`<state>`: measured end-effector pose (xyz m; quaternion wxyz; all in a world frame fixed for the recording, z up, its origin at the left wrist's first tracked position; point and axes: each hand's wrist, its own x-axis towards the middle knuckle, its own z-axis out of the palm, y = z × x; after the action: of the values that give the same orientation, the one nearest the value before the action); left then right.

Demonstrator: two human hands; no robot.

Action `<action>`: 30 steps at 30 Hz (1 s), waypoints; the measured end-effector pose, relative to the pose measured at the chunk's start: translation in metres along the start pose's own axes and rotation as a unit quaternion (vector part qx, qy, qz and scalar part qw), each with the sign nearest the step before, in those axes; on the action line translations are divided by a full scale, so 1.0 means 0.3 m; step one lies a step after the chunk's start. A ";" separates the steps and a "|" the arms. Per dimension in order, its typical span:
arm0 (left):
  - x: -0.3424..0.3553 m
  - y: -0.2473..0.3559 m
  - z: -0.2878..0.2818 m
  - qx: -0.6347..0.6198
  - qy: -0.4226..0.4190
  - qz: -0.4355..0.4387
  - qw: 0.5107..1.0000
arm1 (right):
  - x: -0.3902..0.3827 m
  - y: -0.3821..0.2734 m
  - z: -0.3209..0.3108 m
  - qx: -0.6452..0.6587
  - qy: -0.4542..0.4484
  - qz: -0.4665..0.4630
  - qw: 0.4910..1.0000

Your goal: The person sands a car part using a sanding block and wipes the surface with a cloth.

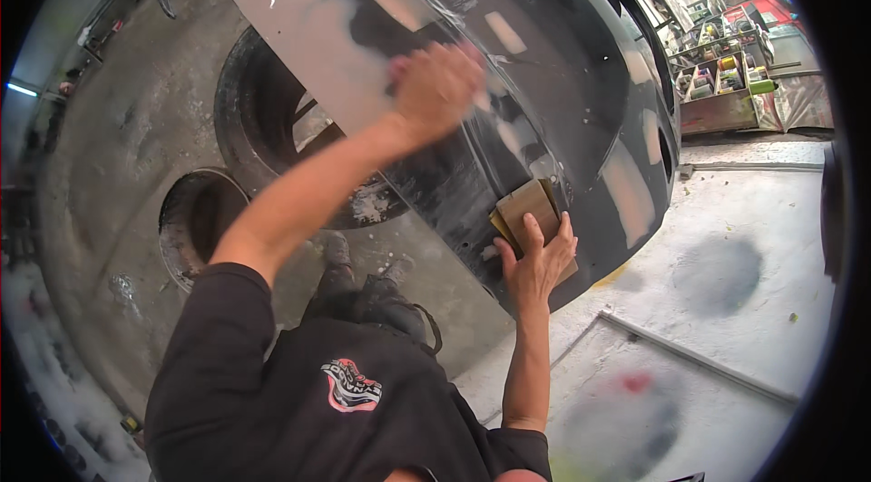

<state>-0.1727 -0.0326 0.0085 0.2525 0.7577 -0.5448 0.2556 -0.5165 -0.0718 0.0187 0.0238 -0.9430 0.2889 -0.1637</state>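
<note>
The left hand [437, 87] was curled into a loose fist, blurred, pressed against the dark car body panel [544, 92] near its pale primer patches [318, 28]; whether it gripped anything could not be told. The right hand [540, 257] lay flat with fingers spread, pinning a folded stack of tan sandpaper sheets [526, 208] against the panel's lower edge at about four o'clock from the left hand. The two hands were well apart.

Below the panel, at nine o'clock from the left hand, a black tyre [259, 114] stood in the wheel arch, and at seven o'clock from it a round dark bucket [195, 219] sat on the dusty concrete floor [753, 237]; its contents could not be made out.

At two o'clock in the view, a wooden shelf rack [721, 87] held several compartments with small yellow and green cans and boxes, too small to tell apart. A grey metal strip [699, 357] lay on the floor at five o'clock, beside grey, red and yellowish spray stains. The person's black shirt bore a small red and white emblem [352, 385].
</note>
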 end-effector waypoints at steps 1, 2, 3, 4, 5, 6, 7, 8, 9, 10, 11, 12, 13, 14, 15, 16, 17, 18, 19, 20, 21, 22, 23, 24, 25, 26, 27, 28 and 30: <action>-0.009 0.074 0.021 -0.095 0.020 0.016 0.995 | 0.012 -0.008 0.017 -0.012 0.012 0.008 1.000; -0.016 0.144 0.043 -0.194 0.039 0.031 0.980 | 0.016 -0.016 0.023 -0.026 0.022 0.019 0.999; -0.023 0.227 0.039 -0.187 0.016 0.025 0.982 | 0.010 -0.023 0.022 -0.023 0.023 0.021 0.999; -0.030 0.278 0.030 -0.180 -0.006 0.018 0.984 | 0.008 -0.029 0.014 -0.032 0.015 0.019 0.999; -0.031 0.280 0.020 -0.178 -0.003 0.019 0.984 | 0.014 -0.029 0.007 -0.043 0.009 0.015 0.999; -0.032 0.277 0.011 -0.204 0.013 0.062 0.977 | 0.016 -0.025 0.002 -0.044 0.011 0.013 0.999; -0.033 0.270 0.005 -0.230 0.030 0.105 0.967 | 0.015 -0.019 -0.005 -0.049 0.000 -0.003 0.999; -0.027 0.246 -0.001 -0.231 0.035 0.103 0.967 | 0.018 -0.002 -0.012 -0.058 -0.011 -0.019 0.998; -0.027 0.196 -0.009 -0.215 0.019 0.115 0.970 | 0.018 0.014 -0.022 -0.063 -0.012 -0.021 0.998; -0.025 0.135 -0.015 -0.200 0.003 0.126 0.972 | 0.019 0.031 -0.032 -0.066 -0.020 -0.038 0.997; -0.017 0.046 -0.023 -0.179 0.014 0.086 0.980 | 0.022 0.040 -0.042 -0.068 -0.028 -0.057 0.996; -0.010 -0.068 -0.019 -0.158 0.025 0.044 0.986 | 0.032 0.039 -0.050 -0.072 -0.031 -0.061 0.995; -0.018 -0.194 0.016 -0.164 0.093 -0.041 0.981 | 0.053 0.032 -0.055 -0.061 -0.041 -0.071 0.995; -0.013 -0.294 0.003 -0.049 0.126 -0.068 0.988 | 0.070 0.033 -0.060 -0.053 -0.054 -0.076 0.994; -0.024 -0.430 0.010 -0.079 0.154 -0.134 0.976 | 0.100 0.025 -0.067 -0.057 -0.056 -0.082 0.993; -0.042 -0.522 0.008 -0.034 0.158 -0.186 0.969 | 0.138 0.020 -0.065 -0.063 -0.050 -0.096 0.992; -0.049 -0.579 0.002 0.010 0.160 -0.237 0.958 | 0.182 0.014 -0.061 -0.069 -0.043 -0.110 0.991; -0.052 -0.592 0.009 0.004 0.161 -0.244 0.956 | 0.229 0.009 -0.064 -0.077 -0.048 -0.112 0.990; -0.055 -0.603 0.017 0.003 0.167 -0.256 0.952 | 0.287 0.001 -0.066 -0.078 -0.042 -0.126 0.988; -0.057 -0.601 0.029 0.000 0.174 -0.268 0.948 | 0.339 -0.001 -0.066 -0.081 -0.039 -0.141 0.986; -0.051 -0.598 0.034 -0.008 0.161 -0.280 0.946 | 0.400 0.007 -0.051 -0.083 -0.025 -0.163 0.983; -0.045 -0.590 0.039 -0.014 0.162 -0.287 0.944 | 0.459 0.005 -0.041 -0.090 -0.030 -0.167 0.981; -0.049 -0.596 0.034 0.004 0.176 -0.272 0.946 | 0.526 -0.015 -0.024 -0.088 -0.015 -0.189 0.978; -0.056 -0.603 0.024 0.021 0.189 -0.256 0.948 | 0.597 -0.043 -0.009 -0.085 0.000 -0.212 0.974; -0.056 -0.614 0.021 0.021 0.190 -0.264 0.945 | 0.680 -0.081 -0.001 -0.082 0.012 -0.237 0.968; -0.055 -0.626 0.021 0.023 0.190 -0.252 0.949 | 0.755 -0.125 0.010 -0.080 0.023 -0.260 0.962; -0.048 -0.620 0.024 0.019 0.190 -0.238 0.952 | 0.814 -0.160 0.025 -0.087 0.017 -0.263 0.961; -0.037 -0.593 0.017 0.014 0.191 -0.245 0.950 | 0.867 -0.187 0.048 -0.092 0.020 -0.269 0.959; -0.028 -0.553 -0.026 -0.034 0.183 -0.267 0.946 | 0.882 -0.190 0.044 -0.098 0.020 -0.285 0.953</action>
<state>-0.0175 0.0247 -0.0084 0.4323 0.8067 -0.2752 0.2942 -0.2753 -0.1712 0.0924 -0.1220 -0.9803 0.0232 -0.1539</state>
